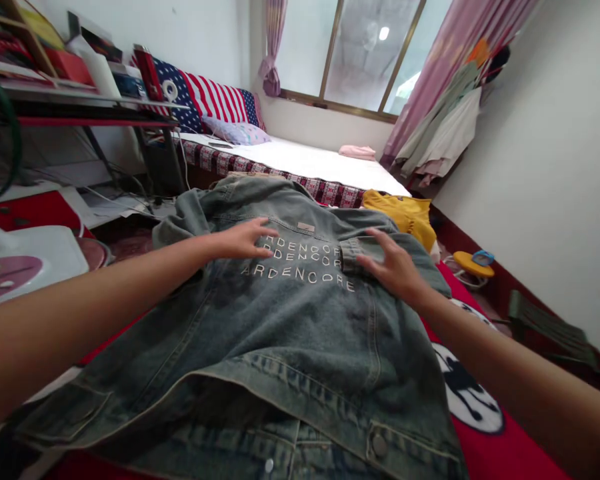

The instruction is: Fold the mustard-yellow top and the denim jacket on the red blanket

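Observation:
A grey-green denim jacket [285,333] lies back-up on a red surface [495,450], with white lettering across its back. My left hand [243,240] rests flat on the jacket just left of the lettering, fingers stretched out. My right hand [393,267] lies on the jacket to the right of the lettering, fingers spread over a folded cuff or sleeve end. Neither hand grips the cloth.
A yellow garment [405,213] lies beyond the jacket. Behind it stands a bed [305,163] with a flag-pattern pillow [205,97]. A cluttered desk [80,107] is at left, a white stool [25,260] near it. Clothes [445,133] hang by the pink curtain at right.

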`<state>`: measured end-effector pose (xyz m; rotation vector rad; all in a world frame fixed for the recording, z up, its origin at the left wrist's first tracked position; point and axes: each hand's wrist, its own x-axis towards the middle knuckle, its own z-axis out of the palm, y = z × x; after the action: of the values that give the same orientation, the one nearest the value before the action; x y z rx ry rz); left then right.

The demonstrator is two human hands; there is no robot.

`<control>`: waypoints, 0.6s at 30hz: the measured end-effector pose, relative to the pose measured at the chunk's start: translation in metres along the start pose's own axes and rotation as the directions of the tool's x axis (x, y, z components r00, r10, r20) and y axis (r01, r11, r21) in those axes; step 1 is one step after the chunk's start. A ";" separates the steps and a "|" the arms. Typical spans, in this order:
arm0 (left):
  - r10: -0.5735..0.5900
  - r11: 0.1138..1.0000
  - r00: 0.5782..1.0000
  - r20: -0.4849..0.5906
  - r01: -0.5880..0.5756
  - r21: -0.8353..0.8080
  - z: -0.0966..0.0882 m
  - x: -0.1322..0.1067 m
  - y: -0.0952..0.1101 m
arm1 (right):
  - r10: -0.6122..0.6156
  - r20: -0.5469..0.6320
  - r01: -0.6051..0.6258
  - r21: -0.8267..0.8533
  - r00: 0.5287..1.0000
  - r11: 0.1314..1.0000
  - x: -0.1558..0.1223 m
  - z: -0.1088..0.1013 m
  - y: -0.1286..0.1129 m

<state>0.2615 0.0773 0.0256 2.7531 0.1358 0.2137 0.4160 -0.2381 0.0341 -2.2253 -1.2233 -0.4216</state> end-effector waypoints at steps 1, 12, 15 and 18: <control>0.051 0.999 0.997 0.066 -0.049 -0.019 0.005 -0.021 0.008 | -0.069 0.052 0.067 0.047 0.996 0.997 -0.026 -0.006 -0.010; 0.132 0.991 0.970 0.206 -0.121 -0.063 0.015 -0.205 0.074 | -0.221 0.507 0.278 -0.038 0.833 0.960 -0.202 -0.073 -0.074; 0.078 0.996 0.987 0.141 -0.083 0.031 0.038 -0.220 0.068 | -0.209 0.401 0.259 -0.073 0.892 0.963 -0.222 -0.062 -0.062; 0.096 0.992 0.982 0.161 -0.108 0.067 0.039 -0.220 0.071 | -0.148 0.330 0.169 -0.034 0.932 0.985 -0.224 -0.072 -0.046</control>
<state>0.0567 -0.0294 -0.0124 2.8419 -0.0403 0.0172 0.2565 -0.4125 -0.0096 -2.3214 -1.5892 -0.1538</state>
